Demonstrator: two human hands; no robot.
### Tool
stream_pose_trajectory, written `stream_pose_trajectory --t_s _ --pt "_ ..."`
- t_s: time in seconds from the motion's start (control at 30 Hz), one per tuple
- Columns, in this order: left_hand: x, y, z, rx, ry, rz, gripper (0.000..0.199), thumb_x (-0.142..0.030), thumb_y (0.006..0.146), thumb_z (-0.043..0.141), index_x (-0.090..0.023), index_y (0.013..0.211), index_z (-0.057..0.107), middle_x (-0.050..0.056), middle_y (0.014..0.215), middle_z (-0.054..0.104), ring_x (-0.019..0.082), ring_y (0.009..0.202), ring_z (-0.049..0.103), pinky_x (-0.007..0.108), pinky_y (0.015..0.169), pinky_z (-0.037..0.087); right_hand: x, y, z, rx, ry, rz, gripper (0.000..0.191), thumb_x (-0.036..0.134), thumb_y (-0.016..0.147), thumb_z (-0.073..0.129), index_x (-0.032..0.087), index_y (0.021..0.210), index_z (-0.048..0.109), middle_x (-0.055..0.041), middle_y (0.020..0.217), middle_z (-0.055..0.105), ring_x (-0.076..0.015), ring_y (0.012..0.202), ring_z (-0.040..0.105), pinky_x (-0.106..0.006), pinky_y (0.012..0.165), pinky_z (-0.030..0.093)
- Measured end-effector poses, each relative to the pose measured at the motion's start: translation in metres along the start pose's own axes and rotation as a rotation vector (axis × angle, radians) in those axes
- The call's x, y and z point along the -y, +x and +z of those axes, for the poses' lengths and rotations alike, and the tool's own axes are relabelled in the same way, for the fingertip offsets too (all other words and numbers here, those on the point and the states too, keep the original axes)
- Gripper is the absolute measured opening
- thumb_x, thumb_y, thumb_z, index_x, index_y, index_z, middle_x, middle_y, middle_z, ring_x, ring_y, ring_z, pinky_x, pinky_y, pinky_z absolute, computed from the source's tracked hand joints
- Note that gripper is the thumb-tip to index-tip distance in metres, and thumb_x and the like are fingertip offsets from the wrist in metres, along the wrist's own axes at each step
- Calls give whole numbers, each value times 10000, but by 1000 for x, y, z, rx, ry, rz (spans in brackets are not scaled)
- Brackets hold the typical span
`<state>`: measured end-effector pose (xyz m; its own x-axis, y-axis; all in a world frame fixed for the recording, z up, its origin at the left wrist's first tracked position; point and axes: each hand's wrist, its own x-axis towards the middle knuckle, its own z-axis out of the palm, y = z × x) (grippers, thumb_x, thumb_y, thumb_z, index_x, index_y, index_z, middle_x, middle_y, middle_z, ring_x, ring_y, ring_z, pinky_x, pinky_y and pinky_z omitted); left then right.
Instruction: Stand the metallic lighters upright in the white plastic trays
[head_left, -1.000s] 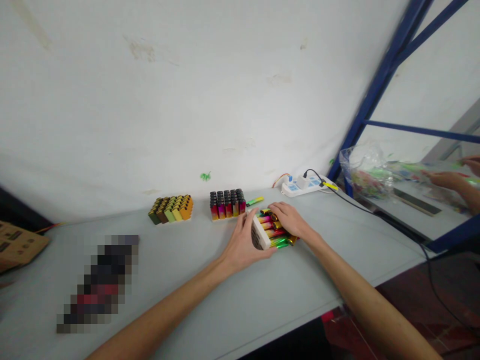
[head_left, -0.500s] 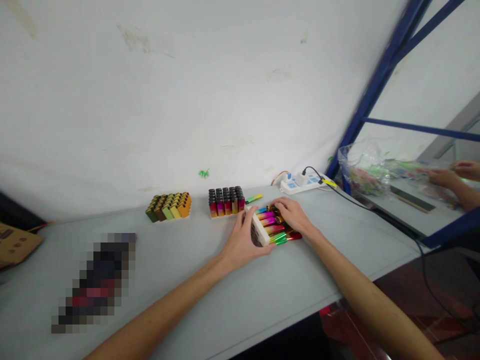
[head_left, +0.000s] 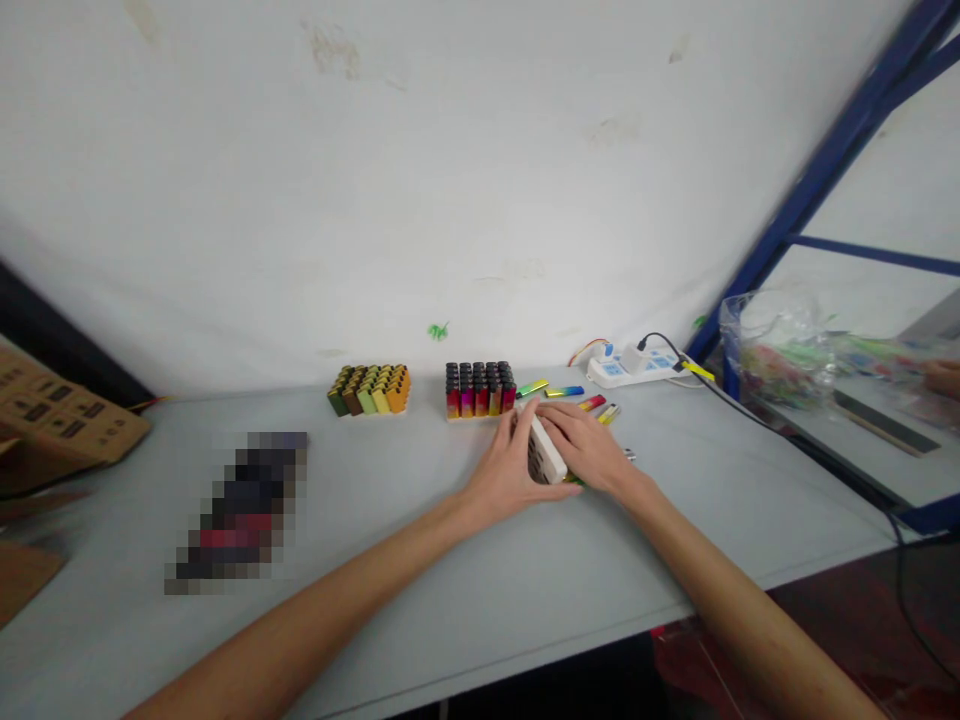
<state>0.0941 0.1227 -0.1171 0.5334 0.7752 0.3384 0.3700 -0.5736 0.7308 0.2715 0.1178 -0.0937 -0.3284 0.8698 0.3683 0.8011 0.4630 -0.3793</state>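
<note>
My left hand (head_left: pixel 504 470) is wrapped round the left side of a white tray (head_left: pixel 550 452), which stands tilted on its edge above the grey table (head_left: pixel 420 560). Against the tray's other side, my right hand (head_left: pixel 589 447) presses with its fingers over the lighters, which it mostly hides. Loose shiny lighters lie behind and beside my hands, among them a blue and yellow one (head_left: pixel 564 391) and a red one (head_left: pixel 592 402). To the left stand a block of black-topped red and purple lighters (head_left: pixel 481 392) and a block of green, brown and orange ones (head_left: pixel 370 391).
A white power strip (head_left: pixel 634 367) with a black cable is by the wall. Cardboard boxes (head_left: pixel 67 420) are at the left, near a pixelated dark object (head_left: pixel 244 510). A blue frame (head_left: pixel 817 190), plastic bags (head_left: pixel 784 360) and another person's hand (head_left: pixel 943 380) are at the right.
The view has shifted right-to-left, showing more boxes. My right hand has closed in on the tray and now covers the colourful lighters. Several loose lighters now show on the table behind it.
</note>
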Motion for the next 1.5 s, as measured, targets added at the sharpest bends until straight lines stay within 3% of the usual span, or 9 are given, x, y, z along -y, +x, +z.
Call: stream_pose_trajectory --t_s 0.3,0.47,0.6,0.77,0.97,1.1,1.27,1.5 --pt "-2 -3 -2 12 12 -27 1166 -517 699 849 -247 1602 163 173 1602 249 358 1500 286 502 1220 292 -35 -3 -3 -8 -38 106 427 341 1047 352 185 1262 687 -98 1310 694 -267 1208 621 -407 1065 432" --pt "-2 -4 -2 24 21 -54 1167 -537 695 845 -276 1604 161 170 1610 235 378 1506 270 529 1208 299 -54 -7 -11 12 -125 163 426 310 1031 346 177 1117 742 -108 1184 748 -271 1058 680 -388 967 477" --pt "-4 -5 -3 18 24 -57 1167 -537 693 844 -272 1603 164 172 1606 246 377 1500 286 528 1202 307 -51 -6 -9 -15 -107 169 431 312 1036 337 177 1176 722 -114 1194 742 -268 1077 676 -400 990 473" --pt "-4 -5 -2 6 15 -59 1174 -523 673 864 -277 1600 187 177 1601 256 394 1490 300 548 1193 316 -29 -2 -2 -73 -4 112 436 354 1049 346 196 1335 634 -111 1324 676 -262 1205 622 -428 1068 441" --pt "-2 -4 0 -9 16 -15 1188 -524 669 868 -246 1599 184 185 1579 290 377 1469 340 524 1187 344 -8 1 -1 -8 -10 -28 389 298 1031 385 178 1257 678 -134 1307 672 -270 1219 594 -440 1085 428" --pt "-1 -3 0 -12 3 -2 1199 -523 655 883 -253 1596 191 178 1575 304 370 1475 336 515 1194 339 -12 0 2 44 -87 -110 378 300 1018 417 178 1256 685 -143 1298 673 -296 1247 564 -480 1105 398" --pt "0 -3 -2 32 9 -24 1211 -604 660 862 -259 1600 181 180 1602 271 373 1504 283 535 1204 313 -20 -2 1 99 -138 -70 405 399 1043 410 220 1298 669 -123 1263 688 -282 1191 589 -461 1064 422" --pt "0 -3 -7 43 42 -15 1157 -579 705 840 -258 1597 177 170 1602 269 357 1494 305 523 1212 297 -42 -4 -7 26 -106 -42 397 370 1051 402 206 1202 730 -113 1230 713 -265 1174 616 -447 1064 441"
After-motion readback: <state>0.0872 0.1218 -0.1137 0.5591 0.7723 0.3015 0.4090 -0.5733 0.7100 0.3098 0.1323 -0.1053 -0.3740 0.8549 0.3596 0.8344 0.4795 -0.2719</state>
